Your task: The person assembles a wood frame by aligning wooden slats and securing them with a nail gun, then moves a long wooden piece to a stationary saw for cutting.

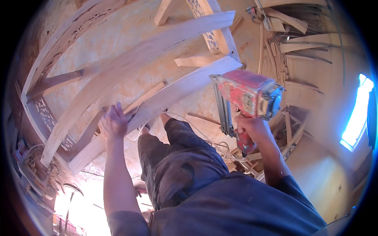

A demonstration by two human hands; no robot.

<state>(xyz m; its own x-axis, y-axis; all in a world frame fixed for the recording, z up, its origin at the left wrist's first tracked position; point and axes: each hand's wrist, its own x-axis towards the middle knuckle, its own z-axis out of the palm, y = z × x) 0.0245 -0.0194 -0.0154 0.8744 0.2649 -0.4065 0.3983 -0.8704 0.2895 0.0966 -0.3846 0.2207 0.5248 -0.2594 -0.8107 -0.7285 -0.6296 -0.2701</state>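
My right hand (254, 128) is wrapped round the handle of a worn red nail gun (246, 88). The gun's nose meets, or nearly meets, the near rail (177, 86) of a pale wooden frame, close to the rail's right end. A dark magazine slants down from the nose toward the grip. On the left stretch of that rail, my left hand (113, 122) is closed over the wood, its fingertips partly hidden. Beyond the rail, a broad curved board (134, 55) lies across the frame from lower left to upper right.
Carved openwork panels (45, 112) are set into the frame's ends. A curved far rail (65, 37) closes its back, with short braces (59, 82) inside. Curved wooden offcuts (303, 43) are piled at the right. A pale hose (222, 147) coils near my legs. Bright light enters at right.
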